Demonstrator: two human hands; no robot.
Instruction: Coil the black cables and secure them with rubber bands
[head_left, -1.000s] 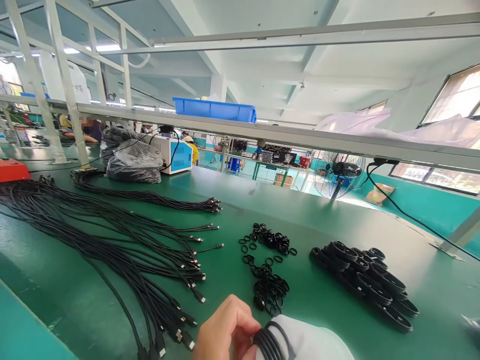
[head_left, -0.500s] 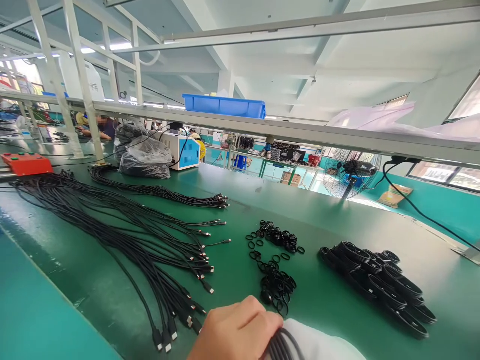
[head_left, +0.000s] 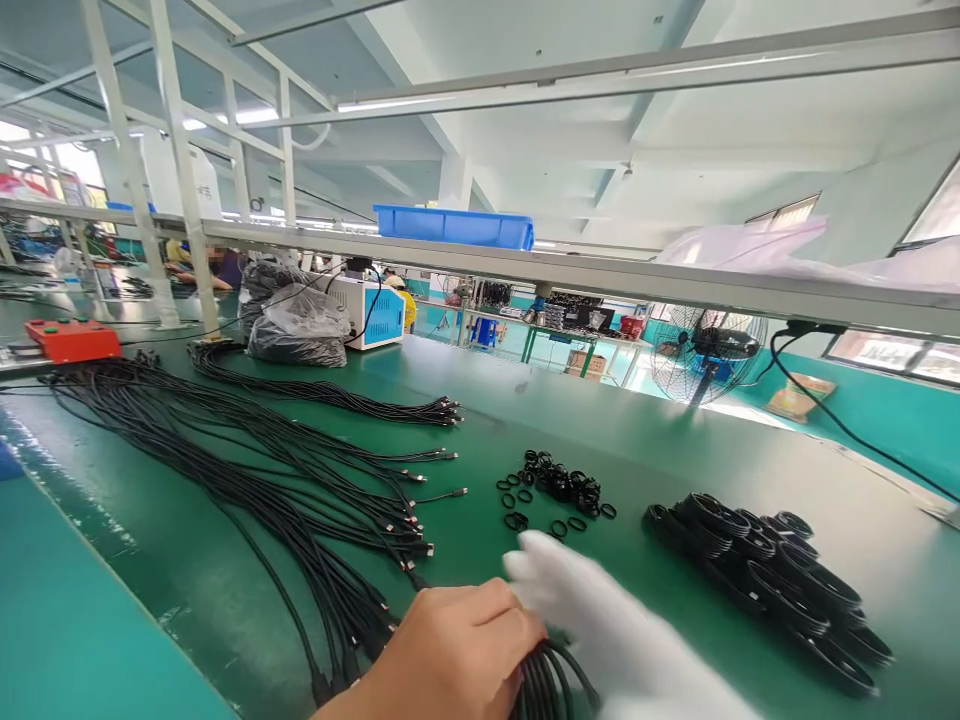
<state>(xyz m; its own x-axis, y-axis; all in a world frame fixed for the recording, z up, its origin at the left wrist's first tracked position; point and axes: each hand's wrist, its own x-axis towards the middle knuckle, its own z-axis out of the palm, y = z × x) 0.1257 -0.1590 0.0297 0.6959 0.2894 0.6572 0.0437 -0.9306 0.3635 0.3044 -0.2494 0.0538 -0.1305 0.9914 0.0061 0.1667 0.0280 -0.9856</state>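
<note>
My bare left hand (head_left: 457, 650) is closed around a coiled black cable (head_left: 546, 685) at the bottom of the view. My right hand (head_left: 600, 620), in a white glove, stretches over the table beside the coil. Motion blurs its fingers, so I cannot make out whether they hold anything. Just beyond its fingertips lie small black rings (head_left: 559, 480) in a loose pile. The gloved hand hides the spot where a nearer heap of rings lay. Left of my hands, many straight black cables (head_left: 255, 480) are spread out with their metal plug ends towards me.
Coiled black cables (head_left: 765, 570) are heaped at the right of the green table (head_left: 622, 430). A red box with buttons (head_left: 73, 340), a plastic-bagged bundle (head_left: 296, 325) and a white-blue machine (head_left: 379, 312) stand at the back left. Overhead runs a shelf holding a blue tray (head_left: 454, 228).
My gloved right hand has moved up and forward from the coil to the rings, covering the nearer heap. My left hand, still gripping the coiled cable, has shifted slightly left.
</note>
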